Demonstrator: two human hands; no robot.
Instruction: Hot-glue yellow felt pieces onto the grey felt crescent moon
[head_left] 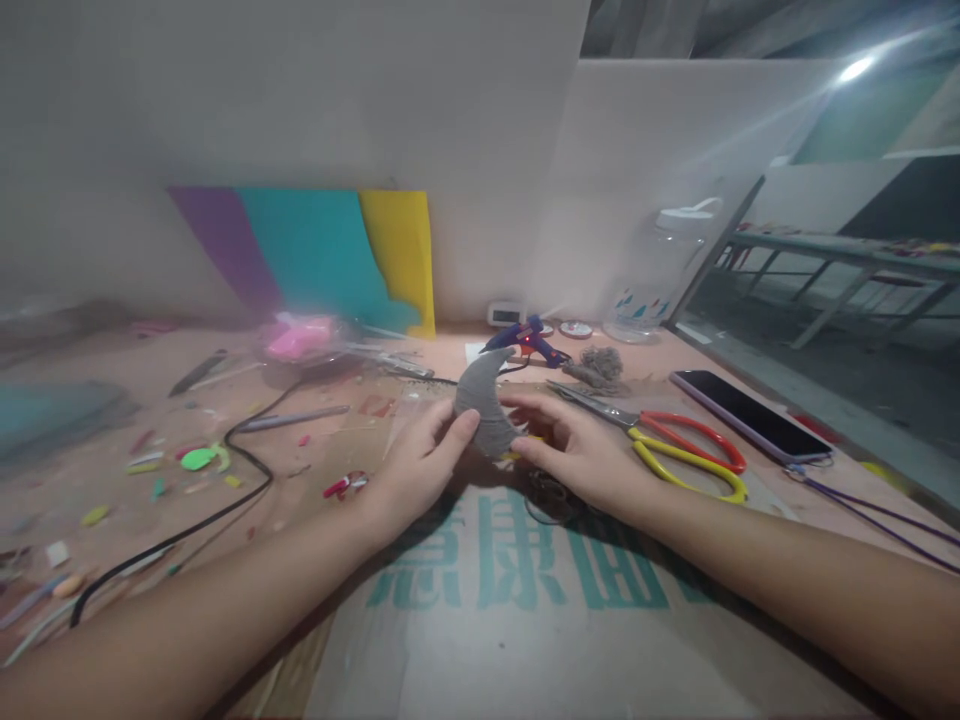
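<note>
Between my hands a grey crescent moon shape (486, 400), which looks wrapped in yarn, is held upright above the board. My left hand (424, 455) grips its left edge, thumb on the near face. On the other side my right hand (574, 450) pinches the lower right tip between thumb and fingers. Some thin brownish strands (549, 497) hang or lie beneath my right hand; I cannot tell which. Behind the crescent lie a blue glue gun (517, 338) with a small red light and a clump of grey yarn (600, 368).
Scissors (686, 450) with red and yellow handles lie beside my right hand, near a phone (750, 412). A clear bottle (645, 280) stands at the back right. A black cable (247, 490) crosses the scrap-strewn left side. Under my arms is a board (480, 640) with green characters.
</note>
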